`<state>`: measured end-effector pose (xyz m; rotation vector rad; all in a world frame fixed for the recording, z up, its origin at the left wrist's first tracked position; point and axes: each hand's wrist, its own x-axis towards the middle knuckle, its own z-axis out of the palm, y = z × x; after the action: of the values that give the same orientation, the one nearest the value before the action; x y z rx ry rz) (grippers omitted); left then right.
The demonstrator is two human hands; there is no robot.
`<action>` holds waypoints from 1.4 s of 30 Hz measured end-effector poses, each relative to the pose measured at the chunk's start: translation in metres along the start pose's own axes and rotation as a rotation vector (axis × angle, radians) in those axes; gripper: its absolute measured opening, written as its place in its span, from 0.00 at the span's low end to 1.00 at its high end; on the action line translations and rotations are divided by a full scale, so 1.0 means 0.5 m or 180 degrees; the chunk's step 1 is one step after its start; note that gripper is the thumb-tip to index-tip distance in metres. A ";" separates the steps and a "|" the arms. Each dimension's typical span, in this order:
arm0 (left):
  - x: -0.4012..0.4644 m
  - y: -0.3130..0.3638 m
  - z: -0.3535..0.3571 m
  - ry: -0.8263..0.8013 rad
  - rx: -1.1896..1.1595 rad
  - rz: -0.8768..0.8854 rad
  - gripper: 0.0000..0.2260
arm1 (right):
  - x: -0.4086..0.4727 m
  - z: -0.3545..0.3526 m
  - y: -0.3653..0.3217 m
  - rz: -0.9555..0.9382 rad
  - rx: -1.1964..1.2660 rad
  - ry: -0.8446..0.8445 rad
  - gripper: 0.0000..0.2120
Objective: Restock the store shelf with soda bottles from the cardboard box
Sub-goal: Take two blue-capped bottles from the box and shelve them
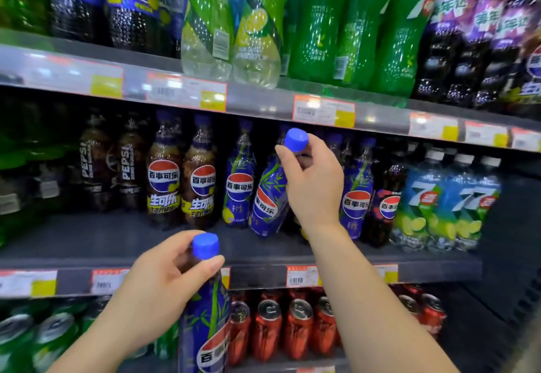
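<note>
Two blue-labelled plastic cola bottles with blue screw caps are being held in front of a grey metal store shelf. The right hand is pinching the neck of the tilted blue bottle just under its cap, thumb on one side and fingers curled round the other; the bottle is leaning to the left with its base over the middle shelf, between an upright blue bottle of the same kind and another one on the right. Whether its base is touching the shelf is unclear. The left hand is gripping the second blue bottle round its neck, lower and nearer to the camera, in front of the shelf's edge with its white-and-yellow price tags. Red drink cans are standing on the shelf below, and tall green plastic bottles are filling the shelf above.
</note>
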<state>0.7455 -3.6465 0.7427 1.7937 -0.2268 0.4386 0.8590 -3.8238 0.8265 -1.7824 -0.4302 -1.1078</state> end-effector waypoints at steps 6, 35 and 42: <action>0.003 -0.012 -0.002 0.0056 -0.0015 -0.0041 0.11 | 0.017 0.003 0.014 0.0286 -0.0328 -0.0156 0.11; 0.028 -0.023 -0.011 0.0206 0.0188 0.0043 0.09 | -0.173 0.009 0.201 -0.0143 -0.1559 -0.1819 0.29; 0.050 0.022 -0.029 0.0062 0.0034 0.0295 0.15 | -0.168 -0.010 0.213 0.0078 -0.1308 -0.1909 0.26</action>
<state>0.7615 -3.6334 0.7656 1.7937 -0.2953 0.5236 0.8862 -3.8640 0.6998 -2.4827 -0.5577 -0.6511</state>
